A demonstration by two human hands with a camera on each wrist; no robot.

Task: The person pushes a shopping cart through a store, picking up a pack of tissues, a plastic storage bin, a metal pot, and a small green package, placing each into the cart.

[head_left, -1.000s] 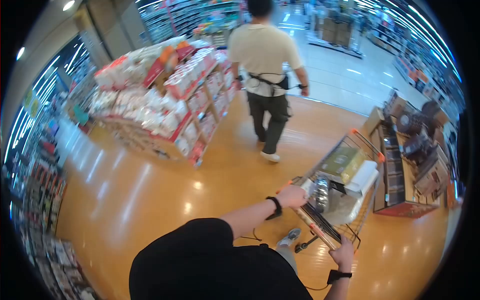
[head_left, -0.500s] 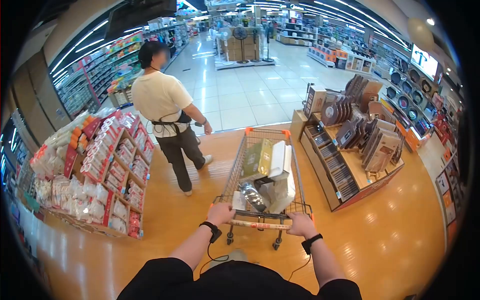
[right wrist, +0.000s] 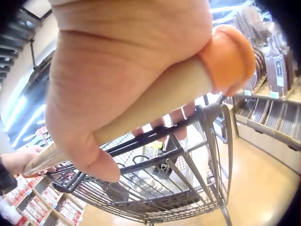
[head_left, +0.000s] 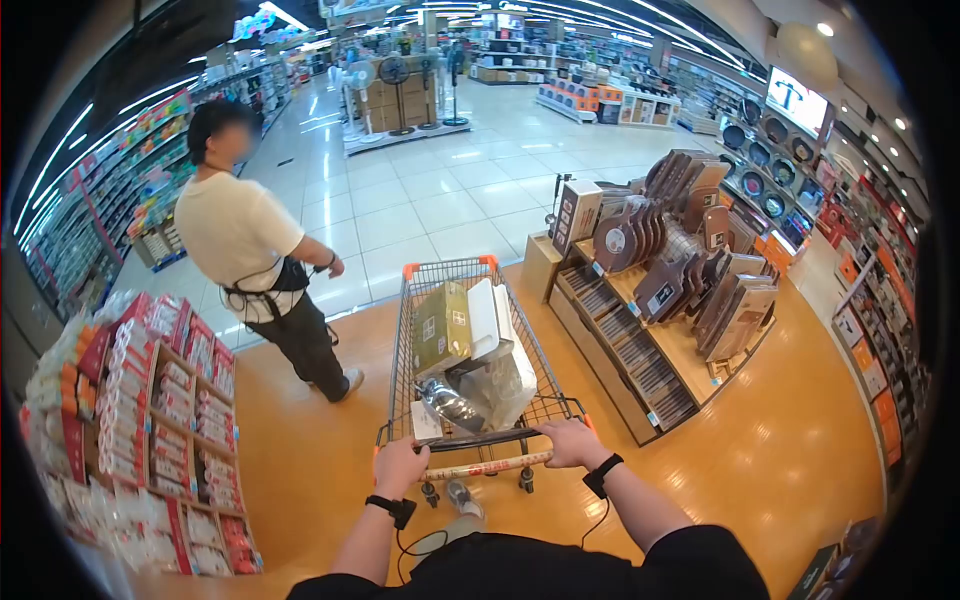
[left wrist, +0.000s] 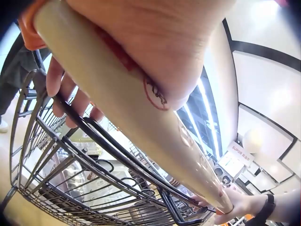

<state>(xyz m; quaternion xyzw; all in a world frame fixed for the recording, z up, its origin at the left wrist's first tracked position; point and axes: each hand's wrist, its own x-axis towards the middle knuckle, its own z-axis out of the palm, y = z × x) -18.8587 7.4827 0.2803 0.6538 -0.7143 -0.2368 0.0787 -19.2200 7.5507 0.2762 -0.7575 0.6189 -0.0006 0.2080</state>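
Observation:
Both my hands hold the pale handle [head_left: 490, 466] of a wire shopping cart [head_left: 400, 340]. My left hand [head_left: 402, 465] grips its left end; in the left wrist view the palm lies over the bar and the fingertips [left wrist: 68, 89] reach the cart's black rim. Near the orange end cap [right wrist: 230, 59], my right hand [right wrist: 127, 70] wraps the bar, thumb on the near side and fingers beyond. Inside the cart lie an olive-green box [head_left: 443, 328], a white box [head_left: 492, 318], a clear-wrapped package [head_left: 512, 385], a shiny silver item [head_left: 450, 403] and a white card [head_left: 426, 421].
A person [head_left: 240, 225] in a cream shirt walks ahead on the left. Beside them stands a shelf of red-and-white packages [head_left: 170, 410]. Right of the cart is a display of cutting boards [head_left: 680, 270]. Standing fans [head_left: 395, 85] are farther ahead on white tiles [head_left: 400, 165].
The view has swung right, and the cart now points straight ahead, closer to the tiles. The person has shifted left in view. Both hands have stayed on the handle.

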